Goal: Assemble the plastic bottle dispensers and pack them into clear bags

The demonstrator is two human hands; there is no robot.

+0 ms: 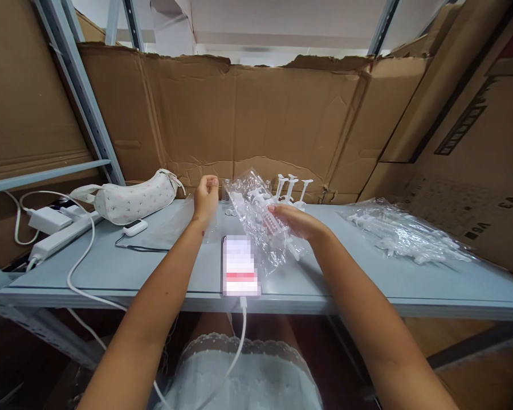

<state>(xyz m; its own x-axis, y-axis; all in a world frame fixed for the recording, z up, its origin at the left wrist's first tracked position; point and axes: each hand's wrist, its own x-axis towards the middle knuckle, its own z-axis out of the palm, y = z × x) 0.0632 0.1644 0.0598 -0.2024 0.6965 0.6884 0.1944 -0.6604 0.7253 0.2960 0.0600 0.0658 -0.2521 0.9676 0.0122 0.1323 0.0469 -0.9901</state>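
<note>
A clear plastic bag (256, 210) with white plastic pieces inside and a patch of red print is in my right hand (297, 221). The thumb and fingers of that hand are closed on the bag's right side, and its lower end hangs beside the phone. My left hand (206, 198) is raised to the left of the bag, fingers curled together; whatever they hold, if anything, is hidden. Behind my right hand stand several white plastic stems with flared tops (291, 187). Small clear pieces (229, 212) lie between my hands. A phone (241, 266) with a blurred screen lies in front.
More bagged white parts (410, 230) lie on the right of the grey shelf (342, 285). To the left are a floral pouch (134, 196), a small white device (135, 227) and a power strip (64, 236). A white cable (244, 327) runs from the phone. Cardboard (256, 114) walls the back.
</note>
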